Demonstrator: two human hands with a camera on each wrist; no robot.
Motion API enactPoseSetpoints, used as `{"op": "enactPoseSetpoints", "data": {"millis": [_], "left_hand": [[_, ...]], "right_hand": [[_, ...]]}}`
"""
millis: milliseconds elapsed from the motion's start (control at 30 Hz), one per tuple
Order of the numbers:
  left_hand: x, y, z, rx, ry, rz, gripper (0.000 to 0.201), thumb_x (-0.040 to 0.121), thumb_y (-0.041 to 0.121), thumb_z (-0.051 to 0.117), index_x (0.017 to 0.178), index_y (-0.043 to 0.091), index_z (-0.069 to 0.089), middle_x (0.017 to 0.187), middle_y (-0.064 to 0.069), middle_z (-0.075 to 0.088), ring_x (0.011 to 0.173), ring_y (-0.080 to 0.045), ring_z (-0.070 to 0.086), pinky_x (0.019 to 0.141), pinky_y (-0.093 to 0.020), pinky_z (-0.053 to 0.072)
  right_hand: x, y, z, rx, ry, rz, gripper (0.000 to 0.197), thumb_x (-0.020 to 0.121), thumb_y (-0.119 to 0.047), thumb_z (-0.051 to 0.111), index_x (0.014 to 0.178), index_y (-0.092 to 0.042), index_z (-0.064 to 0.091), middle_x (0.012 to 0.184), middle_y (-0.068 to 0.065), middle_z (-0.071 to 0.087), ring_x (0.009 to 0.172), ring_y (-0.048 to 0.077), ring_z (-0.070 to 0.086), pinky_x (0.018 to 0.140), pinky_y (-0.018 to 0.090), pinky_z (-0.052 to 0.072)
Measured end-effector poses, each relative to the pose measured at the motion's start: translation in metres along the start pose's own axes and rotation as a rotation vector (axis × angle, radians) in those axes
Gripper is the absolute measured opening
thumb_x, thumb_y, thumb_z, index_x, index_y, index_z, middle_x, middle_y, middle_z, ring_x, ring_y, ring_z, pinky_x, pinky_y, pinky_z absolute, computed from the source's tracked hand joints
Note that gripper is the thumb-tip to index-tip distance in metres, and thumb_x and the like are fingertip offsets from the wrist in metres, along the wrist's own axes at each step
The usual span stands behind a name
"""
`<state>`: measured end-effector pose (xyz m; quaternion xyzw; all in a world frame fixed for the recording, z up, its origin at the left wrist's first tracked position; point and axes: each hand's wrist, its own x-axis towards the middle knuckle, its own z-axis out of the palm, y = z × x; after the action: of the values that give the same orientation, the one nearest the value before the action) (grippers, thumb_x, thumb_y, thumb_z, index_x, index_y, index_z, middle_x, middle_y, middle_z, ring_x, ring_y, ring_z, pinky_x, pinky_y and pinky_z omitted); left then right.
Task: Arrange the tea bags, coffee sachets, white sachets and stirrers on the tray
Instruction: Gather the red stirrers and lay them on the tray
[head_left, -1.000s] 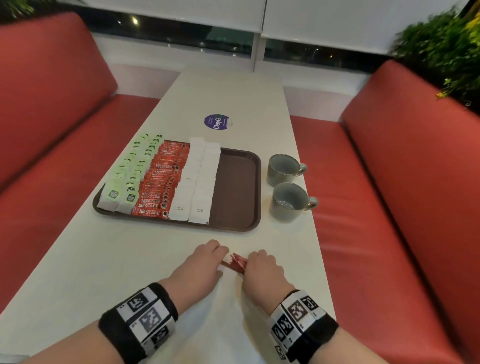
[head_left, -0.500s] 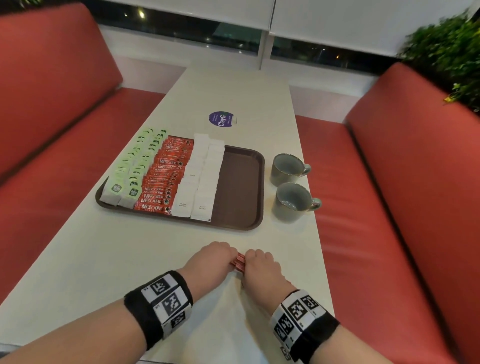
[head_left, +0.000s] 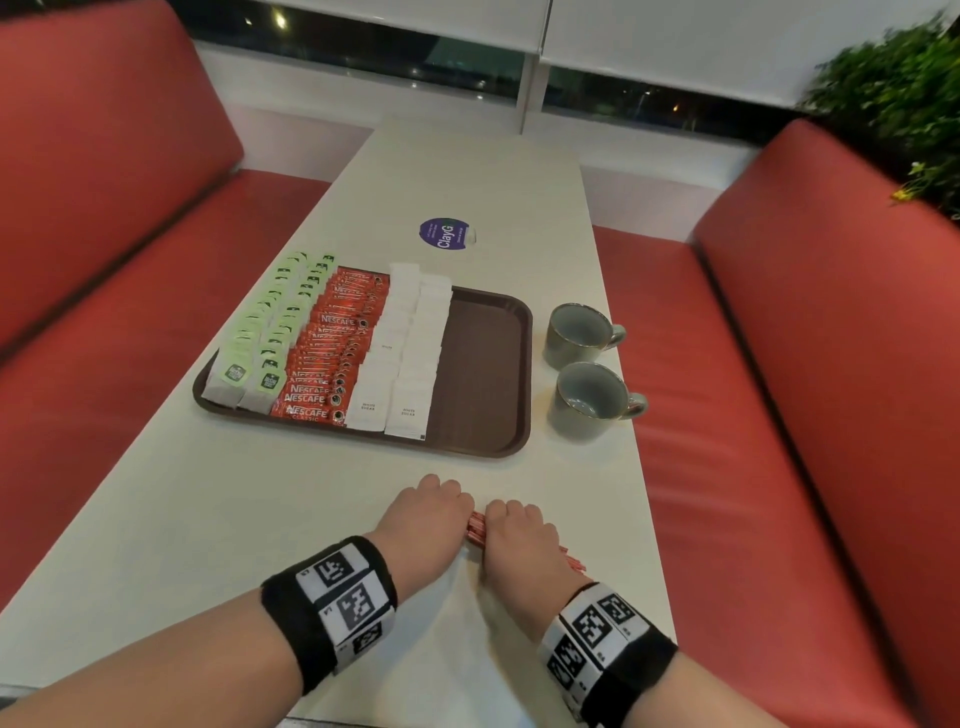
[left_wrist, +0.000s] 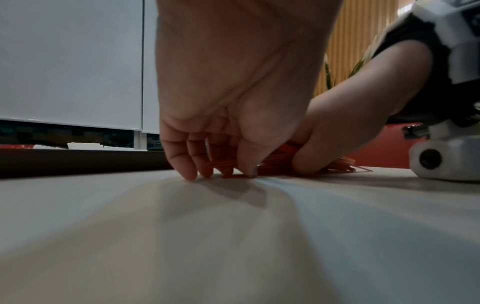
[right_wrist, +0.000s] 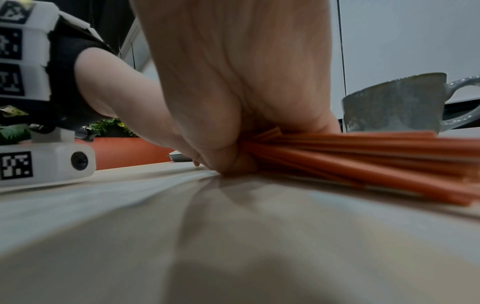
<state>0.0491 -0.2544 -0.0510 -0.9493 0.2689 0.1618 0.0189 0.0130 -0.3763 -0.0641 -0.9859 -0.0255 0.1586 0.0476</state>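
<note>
A brown tray (head_left: 488, 374) holds rows of green-tagged tea bags (head_left: 270, 332), red coffee sachets (head_left: 332, 358) and white sachets (head_left: 410, 353); its right strip is bare. Just in front of the tray, a bundle of red stirrers (head_left: 477, 527) (right_wrist: 363, 156) lies on the white table. My left hand (head_left: 426, 514) (left_wrist: 207, 164) has its fingers curled over one end of the bundle, fingertips on the table. At the other side, my right hand (head_left: 514, 535) (right_wrist: 233, 160) grips the stirrers, whose ends stick out behind its wrist.
Two grey cups (head_left: 582, 335) (head_left: 592, 400) stand right of the tray near the table's right edge. A purple round sticker (head_left: 444, 234) sits beyond the tray. Red bench seats (head_left: 810, 415) flank the table, and a plant (head_left: 904, 98) stands at the back right.
Both hands have closed together around the stirrers, so the bundle is tighter and less of it shows between them. The view has shifted slightly.
</note>
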Motion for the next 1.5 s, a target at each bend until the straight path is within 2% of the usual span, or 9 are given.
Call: {"op": "enactPoseSetpoints", "data": {"millis": [633, 733, 833, 900, 1000, 1133, 1300, 1400, 1500], "left_hand": [[-0.011, 0.002, 0.008, 0.083, -0.024, 0.035, 0.031, 0.092, 0.004, 0.036, 0.122, 0.005, 0.044, 0.125, -0.012, 0.046, 0.117, -0.03, 0.041, 0.086, -0.038, 0.04], [-0.015, 0.003, 0.012, 0.089, 0.001, 0.048, 0.032, 0.091, 0.004, 0.035, 0.122, 0.005, 0.043, 0.124, -0.013, 0.045, 0.115, -0.029, 0.042, 0.085, -0.037, 0.039], [-0.02, 0.004, 0.015, 0.065, 0.027, 0.054, 0.032, 0.09, 0.002, 0.034, 0.12, 0.007, 0.043, 0.12, -0.013, 0.048, 0.112, -0.026, 0.046, 0.083, -0.036, 0.039], [-0.02, 0.004, 0.015, 0.063, 0.023, 0.058, 0.029, 0.091, 0.003, 0.036, 0.119, 0.006, 0.042, 0.118, -0.013, 0.05, 0.109, -0.03, 0.048, 0.083, -0.038, 0.041], [-0.022, 0.003, 0.013, 0.079, -0.005, 0.075, 0.027, 0.093, 0.006, 0.037, 0.119, 0.007, 0.042, 0.119, -0.012, 0.05, 0.109, -0.031, 0.047, 0.083, -0.038, 0.04], [-0.026, -0.003, 0.007, 0.123, 0.032, 0.125, 0.03, 0.091, 0.003, 0.034, 0.119, 0.008, 0.044, 0.121, -0.011, 0.047, 0.112, -0.03, 0.043, 0.083, -0.037, 0.036], [-0.024, -0.02, -0.019, -0.011, 0.241, 0.109, 0.029, 0.089, 0.003, 0.041, 0.112, 0.018, 0.049, 0.116, -0.002, 0.049, 0.11, -0.024, 0.043, 0.082, -0.033, 0.032], [-0.021, -0.031, -0.029, -0.429, 0.397, 0.043, 0.027, 0.096, 0.023, 0.05, 0.122, 0.018, 0.051, 0.123, 0.002, 0.053, 0.115, -0.018, 0.046, 0.093, -0.028, 0.034], [-0.02, -0.036, -0.034, -1.109, 0.401, -0.221, 0.028, 0.096, 0.033, 0.051, 0.119, 0.017, 0.054, 0.118, 0.002, 0.057, 0.109, -0.013, 0.053, 0.093, -0.025, 0.04]], "right_hand": [[-0.017, 0.001, 0.001, -0.053, 0.057, -0.079, 0.027, 0.089, -0.004, 0.037, 0.115, -0.008, 0.046, 0.117, 0.011, 0.048, 0.105, 0.029, 0.046, 0.072, 0.034, 0.026], [-0.021, -0.002, -0.003, -0.094, 0.079, -0.095, 0.03, 0.055, -0.009, 0.076, 0.08, -0.012, 0.059, 0.08, 0.005, 0.057, 0.067, 0.023, 0.056, 0.053, 0.03, 0.026], [-0.019, 0.0, 0.008, -0.076, 0.082, -0.111, 0.044, 0.028, -0.01, 0.082, 0.061, -0.018, 0.054, 0.059, -0.001, 0.051, 0.047, 0.016, 0.049, 0.044, 0.026, 0.019], [-0.026, -0.001, 0.0, -0.078, 0.075, -0.126, 0.032, 0.054, -0.008, 0.076, 0.079, -0.013, 0.058, 0.077, 0.005, 0.057, 0.066, 0.022, 0.056, 0.053, 0.029, 0.027], [-0.025, 0.0, 0.001, -0.072, 0.045, -0.123, 0.027, 0.09, -0.003, 0.038, 0.116, -0.007, 0.045, 0.116, 0.012, 0.049, 0.105, 0.03, 0.047, 0.075, 0.036, 0.031], [-0.024, 0.0, -0.004, -0.036, 0.017, -0.139, 0.029, 0.091, -0.003, 0.034, 0.118, -0.007, 0.043, 0.122, 0.012, 0.045, 0.11, 0.029, 0.043, 0.085, 0.037, 0.036], [-0.01, 0.011, -0.019, 0.208, 0.007, -0.167, 0.011, 0.09, -0.007, 0.039, 0.097, -0.014, 0.037, 0.1, 0.009, 0.056, 0.083, 0.027, 0.049, 0.068, 0.033, 0.033], [-0.004, 0.018, -0.028, 0.469, 0.064, -0.127, 0.01, 0.092, -0.009, 0.043, 0.097, -0.017, 0.04, 0.09, 0.002, 0.055, 0.082, 0.024, 0.053, 0.065, 0.031, 0.035], [0.003, 0.021, -0.049, 0.845, 0.242, -0.032, 0.005, 0.096, -0.015, 0.048, 0.099, -0.02, 0.048, 0.083, -0.006, 0.056, 0.075, 0.014, 0.053, 0.062, 0.024, 0.039]]}}
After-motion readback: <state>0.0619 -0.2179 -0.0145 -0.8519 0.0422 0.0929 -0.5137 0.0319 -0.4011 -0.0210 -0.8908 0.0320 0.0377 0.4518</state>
